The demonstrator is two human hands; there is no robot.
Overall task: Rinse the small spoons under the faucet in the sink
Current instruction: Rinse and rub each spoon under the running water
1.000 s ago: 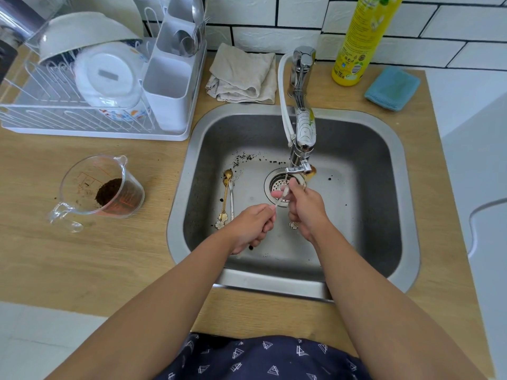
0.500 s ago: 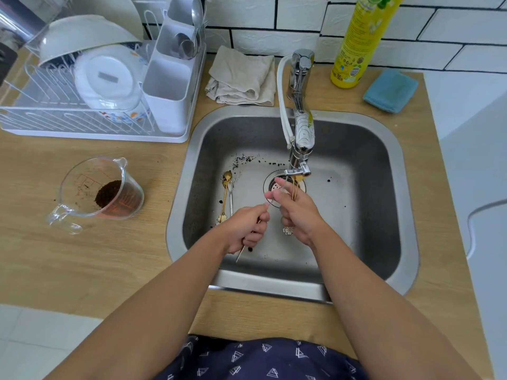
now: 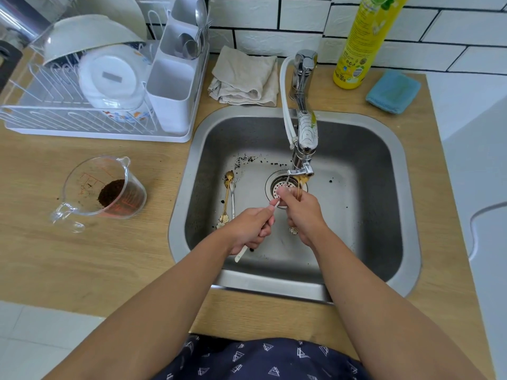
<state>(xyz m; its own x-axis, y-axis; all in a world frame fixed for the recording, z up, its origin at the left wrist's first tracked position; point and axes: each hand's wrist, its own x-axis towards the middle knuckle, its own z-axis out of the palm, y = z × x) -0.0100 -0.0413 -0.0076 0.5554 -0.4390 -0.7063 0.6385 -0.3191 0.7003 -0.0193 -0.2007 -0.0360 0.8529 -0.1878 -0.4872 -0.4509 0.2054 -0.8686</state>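
White spoon (image 3: 242, 252) pinched in left hand (image 3: 251, 229), gold spoon (image 3: 293, 229) gripped in right hand (image 3: 301, 212), bowls up under faucet (image 3: 300, 171) over the drain (image 3: 282, 185) for rinsing.

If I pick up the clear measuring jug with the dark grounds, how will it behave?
The clear measuring jug on the wooden counter looks rigid, probably plastic or glass, so possibly breakable. It holds only a little of the dark grounds, so it is likely light. Its wide body suggests it will not tip easily; its handle offers grip.
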